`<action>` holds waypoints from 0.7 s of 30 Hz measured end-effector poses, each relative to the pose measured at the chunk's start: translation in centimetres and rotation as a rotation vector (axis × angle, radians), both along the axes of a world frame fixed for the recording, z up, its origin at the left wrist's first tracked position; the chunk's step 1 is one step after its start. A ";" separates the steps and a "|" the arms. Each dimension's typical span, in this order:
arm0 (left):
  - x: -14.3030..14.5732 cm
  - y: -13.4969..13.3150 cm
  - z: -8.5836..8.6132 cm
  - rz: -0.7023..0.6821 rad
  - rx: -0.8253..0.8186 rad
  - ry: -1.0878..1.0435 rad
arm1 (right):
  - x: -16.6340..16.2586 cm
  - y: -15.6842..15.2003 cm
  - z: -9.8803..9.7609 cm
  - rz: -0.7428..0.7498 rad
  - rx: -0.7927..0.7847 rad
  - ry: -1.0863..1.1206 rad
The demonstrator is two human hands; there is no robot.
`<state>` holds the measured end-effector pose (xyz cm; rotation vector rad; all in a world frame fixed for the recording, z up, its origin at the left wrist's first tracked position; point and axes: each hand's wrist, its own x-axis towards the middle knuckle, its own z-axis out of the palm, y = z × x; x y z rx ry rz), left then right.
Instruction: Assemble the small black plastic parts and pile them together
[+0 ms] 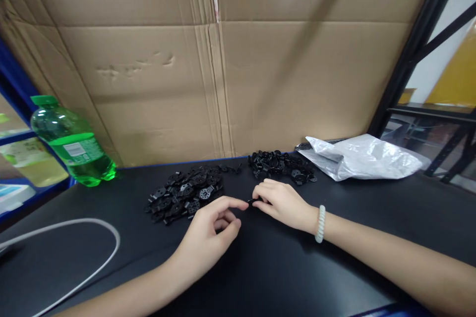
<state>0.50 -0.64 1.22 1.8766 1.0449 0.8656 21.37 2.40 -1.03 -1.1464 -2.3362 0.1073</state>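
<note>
Between thumb and fingers, my right hand (279, 201) pinches a small black plastic part (252, 202), mostly hidden by the fingertips. My left hand (213, 225) is beside it, index finger stretched out with its tip at the part's left end. Its thumb stands apart from the index finger and the other fingers are curled; nothing shows in its grasp. Behind the left hand spreads a pile of black perforated disc-shaped parts (186, 193). A second pile of small black parts (278, 164) lies just beyond the right hand.
A green bottle (76, 146) stands at the left, near a white cable (111, 230) looping over the black table (282, 277). At the back right lies a crumpled silvery plastic bag (368, 158). A cardboard wall (297, 79) closes off the table's far side.
</note>
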 end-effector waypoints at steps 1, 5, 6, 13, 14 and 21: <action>0.1 0.0 -0.2 0.031 -0.060 -0.054 | 0.0 -0.4 0.2 0.004 0.002 0.025; 0.8 -0.1 -0.5 0.090 -0.258 -0.258 | -0.5 -2.4 1.0 0.042 -0.125 0.311; 0.9 -0.2 -0.5 0.080 -0.310 -0.286 | -0.7 -2.9 1.1 0.062 -0.196 0.413; 0.5 -0.7 -0.2 0.030 -0.481 -0.475 | -1.9 -4.8 1.1 0.169 -0.537 0.816; 0.4 -0.7 -0.2 0.011 -0.501 -0.505 | -2.1 -4.8 0.9 0.170 -0.563 0.845; 0.5 -0.9 -0.9 -0.017 -0.538 -0.592 | -2.6 -4.5 0.6 0.115 -0.653 0.981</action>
